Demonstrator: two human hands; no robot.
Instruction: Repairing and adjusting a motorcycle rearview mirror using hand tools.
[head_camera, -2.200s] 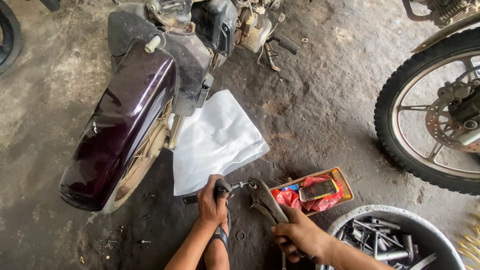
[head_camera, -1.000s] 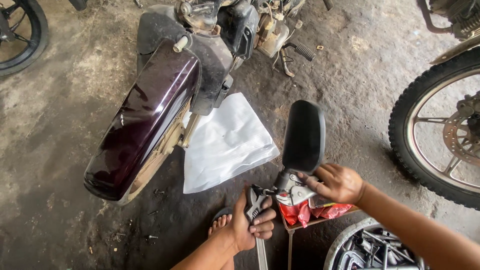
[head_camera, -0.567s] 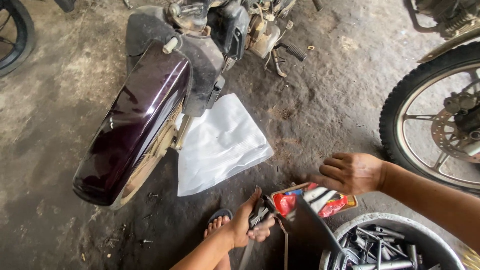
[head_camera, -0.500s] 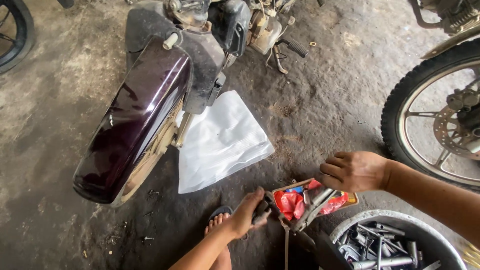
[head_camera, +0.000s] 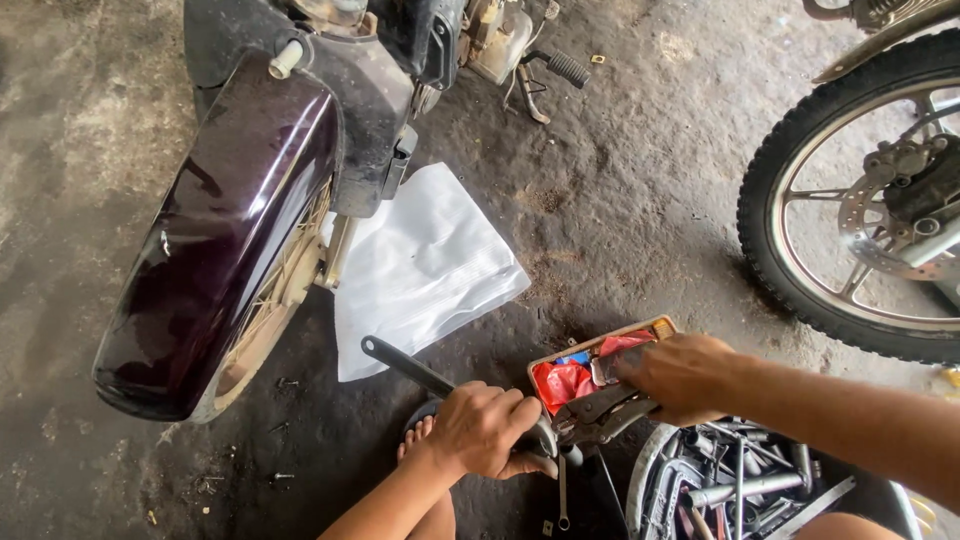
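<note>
The left hand (head_camera: 485, 430) had its fingers wrapped around a black rod (head_camera: 405, 365), while the right hand (head_camera: 675, 375), fingers curled, gripped locking pliers (head_camera: 600, 415) near the small tray (head_camera: 600, 350).

Glossy maroon fender (head_camera: 215, 230), rough concrete floor (head_camera: 640, 180)

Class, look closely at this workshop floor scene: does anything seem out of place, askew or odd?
Yes. A white plastic sheet lies crumpled on the dirty concrete, partly tucked under the motorcycle's dark fender. Small bolts lie scattered loose on the floor below the fender.
</note>
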